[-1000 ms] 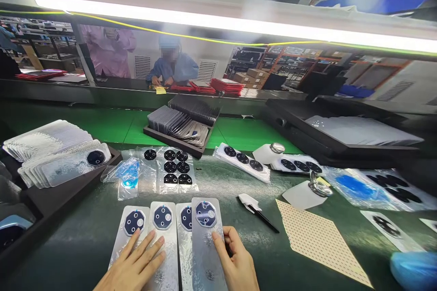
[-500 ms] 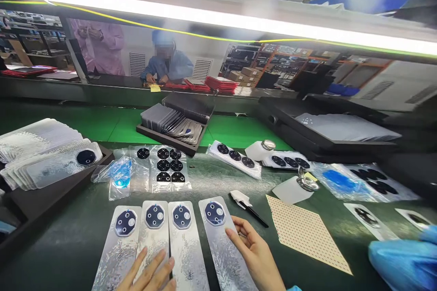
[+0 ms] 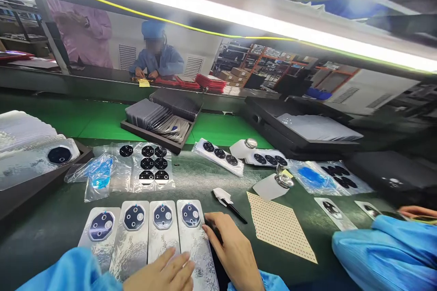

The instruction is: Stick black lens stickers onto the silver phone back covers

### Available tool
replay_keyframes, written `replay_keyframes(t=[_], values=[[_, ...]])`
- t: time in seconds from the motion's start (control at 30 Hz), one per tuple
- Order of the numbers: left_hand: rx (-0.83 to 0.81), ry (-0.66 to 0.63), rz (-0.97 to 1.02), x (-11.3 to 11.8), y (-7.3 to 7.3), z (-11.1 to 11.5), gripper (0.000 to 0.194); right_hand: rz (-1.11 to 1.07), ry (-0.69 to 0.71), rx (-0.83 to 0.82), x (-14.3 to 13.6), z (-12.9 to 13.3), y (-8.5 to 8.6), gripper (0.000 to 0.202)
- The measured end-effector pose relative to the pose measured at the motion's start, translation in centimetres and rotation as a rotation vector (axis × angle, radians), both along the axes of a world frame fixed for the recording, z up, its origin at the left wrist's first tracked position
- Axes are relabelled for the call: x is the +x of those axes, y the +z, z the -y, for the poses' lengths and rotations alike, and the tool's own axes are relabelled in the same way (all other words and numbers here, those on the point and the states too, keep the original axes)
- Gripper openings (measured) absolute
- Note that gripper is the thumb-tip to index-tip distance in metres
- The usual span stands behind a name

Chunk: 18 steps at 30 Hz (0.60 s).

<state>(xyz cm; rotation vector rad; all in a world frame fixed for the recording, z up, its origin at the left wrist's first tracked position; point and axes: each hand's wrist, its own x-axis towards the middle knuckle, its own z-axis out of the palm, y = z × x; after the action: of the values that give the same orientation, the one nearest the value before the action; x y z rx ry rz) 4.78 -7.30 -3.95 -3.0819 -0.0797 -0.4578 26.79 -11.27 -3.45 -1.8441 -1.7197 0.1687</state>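
My view takes in a dark green bench [image 3: 191, 186] — near its front edge, four silvery panels [image 3: 163, 236] lie flat in a row. To their right I see a black pen-like tool [image 3: 237, 213], white tissue [image 3: 223, 195] at its tip, then a dotted beige sheet [image 3: 282, 227]. Behind lie a clear bag [image 3: 102, 175] with blue inside, clear-wrapped black discs [image 3: 147, 163] — and a metal-capped white bottle [image 3: 268, 187].
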Motion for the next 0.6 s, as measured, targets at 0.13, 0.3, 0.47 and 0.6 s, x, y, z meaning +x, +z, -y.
replay_keyframes(t=[0.13, 0.3, 0.47, 0.6], values=[[-0.031, -0.072, -0.112, 2.5, 1.8, -2.7, 0.048, -0.060, 0.159, 0.108, 0.4, -1.9, 0.0, 0.031], [-0.014, -0.052, -0.051, 3.5, -0.2, -3.0, 0.037, -0.004, 0.202, 0.162, 0.6, -2.8, -0.9, 0.039], [0.046, -0.008, 0.138, 3.9, -2.2, -2.6, 0.021, 0.024, 0.172, 0.140, 0.7, -2.4, -1.6, 0.044], [0.054, 0.021, 0.201, 4.1, -2.6, -2.7, 0.023, 0.059, 0.188, 0.141, 0.6, -2.4, -1.6, 0.050]])
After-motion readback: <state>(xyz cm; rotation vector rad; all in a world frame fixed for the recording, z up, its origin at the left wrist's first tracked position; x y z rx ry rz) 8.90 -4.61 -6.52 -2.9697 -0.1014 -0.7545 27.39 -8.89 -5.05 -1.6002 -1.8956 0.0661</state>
